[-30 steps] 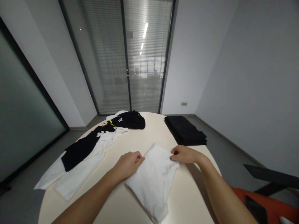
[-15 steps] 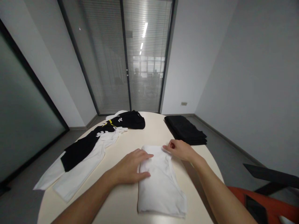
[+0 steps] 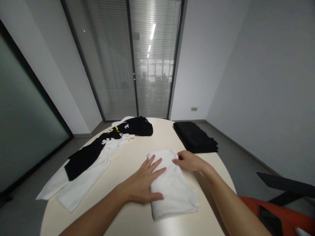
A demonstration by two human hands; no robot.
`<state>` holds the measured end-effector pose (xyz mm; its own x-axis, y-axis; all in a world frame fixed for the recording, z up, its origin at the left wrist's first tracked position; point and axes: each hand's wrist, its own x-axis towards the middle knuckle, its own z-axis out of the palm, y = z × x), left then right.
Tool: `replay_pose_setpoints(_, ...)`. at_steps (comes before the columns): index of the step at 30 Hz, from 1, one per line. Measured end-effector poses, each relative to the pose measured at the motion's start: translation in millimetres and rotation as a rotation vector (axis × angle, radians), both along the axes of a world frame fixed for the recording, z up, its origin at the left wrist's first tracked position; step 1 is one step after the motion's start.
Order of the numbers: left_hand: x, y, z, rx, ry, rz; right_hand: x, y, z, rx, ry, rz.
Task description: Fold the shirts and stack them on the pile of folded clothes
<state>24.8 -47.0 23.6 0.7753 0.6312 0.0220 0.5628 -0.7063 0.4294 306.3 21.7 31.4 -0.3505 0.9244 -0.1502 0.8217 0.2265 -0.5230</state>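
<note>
A folded white cloth garment [image 3: 173, 193] lies on the pale round table [image 3: 123, 216] in front of me. My left hand [image 3: 147, 182] rests on its left side, fingers spread flat over the fabric. At the garment's upper right edge, my right hand [image 3: 188, 160] pinches the cloth between thumb and curled fingers.
Black and white garments [image 3: 88, 154] lie spread along the table's left side. A stack of folded black cloth [image 3: 195, 136] sits at the back right. An orange chair [image 3: 292, 216] with a black armrest stands beyond the right edge.
The white garment has shifted and turned slightly, its near edge now farther from me. My left hand has spread its fingers and moved onto the cloth; my right hand has closed at the edge and lowered slightly.
</note>
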Motion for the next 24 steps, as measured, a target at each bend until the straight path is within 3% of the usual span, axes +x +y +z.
replay_pose_setpoints(4, 12.2, -8.4, -2.6, 0.062, -0.047, -0.037, -5.3, 1.7, -0.9, 0.156, -0.046, -0.106)
replay_pose_setpoints(8, 19.7, -16.2, -0.2, 0.041, 0.013, -0.065, -4.7, -3.9, 5.8, 0.049, -0.111, -0.212)
replay_pose_setpoints(12, 18.5, -14.9, -1.9, 0.051, 0.003, -0.041, -3.7, -8.6, 8.4, -0.057, -0.131, -0.133)
replay_pose_setpoints(19, 17.7, -9.2, -10.6, 0.088, 0.019, 0.005, -10.7, -16.3, 13.2, -0.043, -0.129, -0.110)
replay_pose_setpoints(24, 19.6, -4.4, -13.5, 0.142, 0.004, 0.061, -10.3, -7.9, 0.8, 0.053, -0.033, -0.149)
